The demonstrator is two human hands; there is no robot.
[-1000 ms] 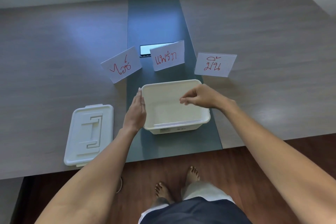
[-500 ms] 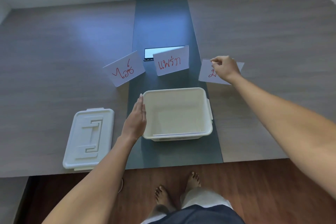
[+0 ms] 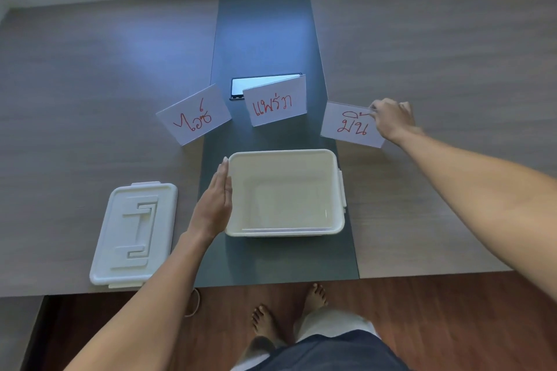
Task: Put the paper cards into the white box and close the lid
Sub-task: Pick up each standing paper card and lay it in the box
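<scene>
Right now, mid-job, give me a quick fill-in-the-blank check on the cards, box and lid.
1. The right hand pinches the top edge of the ____ card.
2. The left hand rests flat against the box's ____ side.
3. The lid lies ____ of the box.
4. ____ cards stand on the table.

Missing: right; left; left; three

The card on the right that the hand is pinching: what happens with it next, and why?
Probably lift the right card and carry it over the open white box. The right hand pinches its top edge, and the left hand steadies the box.
</scene>
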